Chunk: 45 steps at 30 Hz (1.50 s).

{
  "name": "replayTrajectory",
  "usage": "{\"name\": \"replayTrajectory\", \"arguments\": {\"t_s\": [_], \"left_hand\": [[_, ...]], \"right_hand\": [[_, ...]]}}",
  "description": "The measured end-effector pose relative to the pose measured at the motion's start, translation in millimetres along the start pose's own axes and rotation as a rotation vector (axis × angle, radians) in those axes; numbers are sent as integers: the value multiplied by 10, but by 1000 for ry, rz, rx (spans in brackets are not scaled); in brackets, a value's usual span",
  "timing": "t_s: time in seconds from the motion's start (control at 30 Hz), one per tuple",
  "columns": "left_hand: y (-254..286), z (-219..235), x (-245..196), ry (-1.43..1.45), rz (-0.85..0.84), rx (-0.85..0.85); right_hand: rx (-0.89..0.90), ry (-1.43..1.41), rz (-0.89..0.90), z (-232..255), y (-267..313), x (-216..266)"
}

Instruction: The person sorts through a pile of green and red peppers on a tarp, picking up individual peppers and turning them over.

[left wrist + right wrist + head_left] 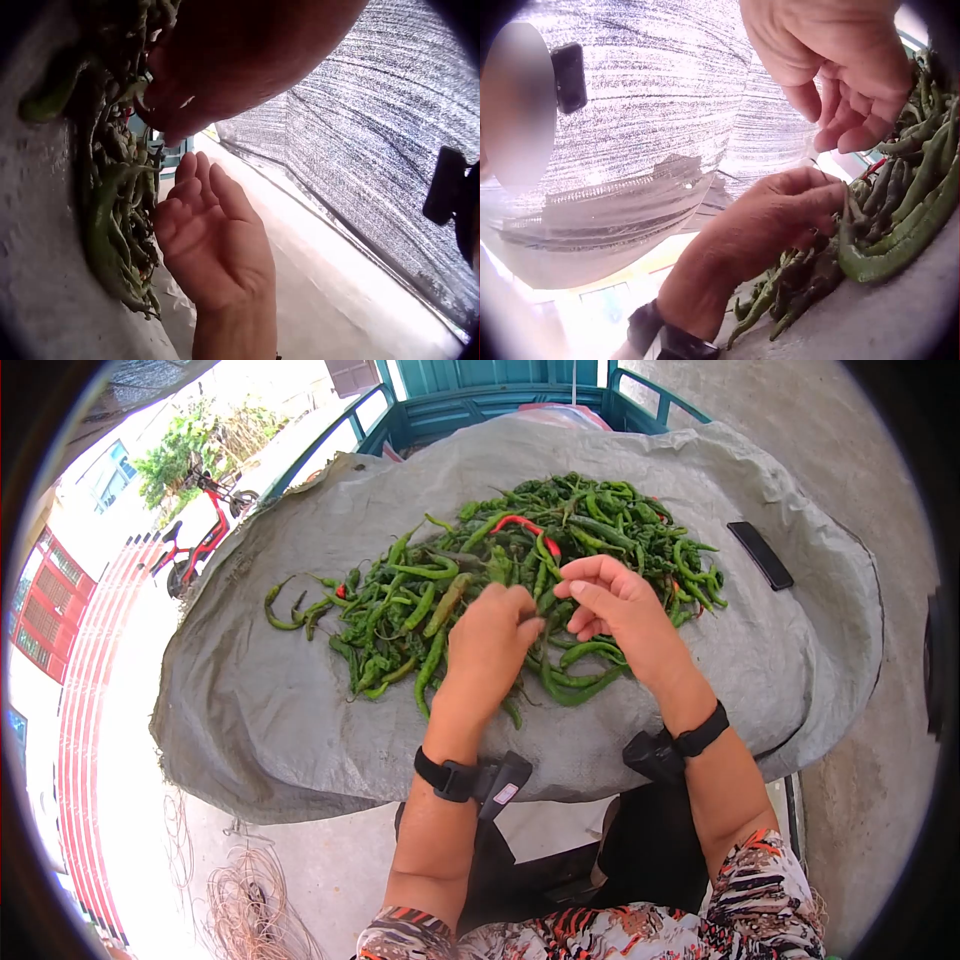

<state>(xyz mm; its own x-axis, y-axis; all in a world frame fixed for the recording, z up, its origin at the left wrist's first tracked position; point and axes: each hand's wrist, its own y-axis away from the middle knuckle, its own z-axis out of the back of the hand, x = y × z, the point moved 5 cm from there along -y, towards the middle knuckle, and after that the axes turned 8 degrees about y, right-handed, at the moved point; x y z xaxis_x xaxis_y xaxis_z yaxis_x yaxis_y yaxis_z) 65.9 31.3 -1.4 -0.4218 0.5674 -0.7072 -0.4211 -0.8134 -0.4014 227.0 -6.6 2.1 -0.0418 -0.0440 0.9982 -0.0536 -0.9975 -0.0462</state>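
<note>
A heap of green chili peppers (420, 600) lies on a grey sheet, with one red chili (520, 523) near its top. My left hand (490, 635) is over the near side of the heap, thumb and fingertips drawn together. In the right wrist view a thin stalk (821, 169) sticks up at the pinching fingers of the left hand (772, 210). A large curved green pepper (877, 262) lies just below them. To its right, my right hand (625, 610) hovers above the peppers, palm turned inward. Its fingers are loosely bent and hold nothing, as the left wrist view also shows (221, 247).
The grey sheet (260, 710) is spread over a teal cart bed (480, 405). A black phone (760, 555) rests on it at the right. Several peppers lie apart at the left. Beyond stands a red electric bike (205, 530); tangled twine (250, 900) lies on the ground.
</note>
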Motion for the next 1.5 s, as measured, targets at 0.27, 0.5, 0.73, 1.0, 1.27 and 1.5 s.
{"name": "replayTrajectory", "arguments": {"t_s": [0.27,0.5,0.73,1.0,1.27,1.5], "left_hand": [[4,95,-194,-30,-91,-96],[2,76,-315,-26,-126,-74],[-23,52,-79,10,-38,-133],[45,-80,-2,-66,-39,41],[17,-23,-84,-107,-75,5],[-20,31,-123,13,-18,-72]], "right_hand": [[14,259,211,-188,100,187],[-66,166,206,-93,53,145],[-179,85,217,52,55,219],[-138,437,149,39,-1,41],[-24,1082,216,-18,91,35],[-70,1028,176,33,70,137]]}}
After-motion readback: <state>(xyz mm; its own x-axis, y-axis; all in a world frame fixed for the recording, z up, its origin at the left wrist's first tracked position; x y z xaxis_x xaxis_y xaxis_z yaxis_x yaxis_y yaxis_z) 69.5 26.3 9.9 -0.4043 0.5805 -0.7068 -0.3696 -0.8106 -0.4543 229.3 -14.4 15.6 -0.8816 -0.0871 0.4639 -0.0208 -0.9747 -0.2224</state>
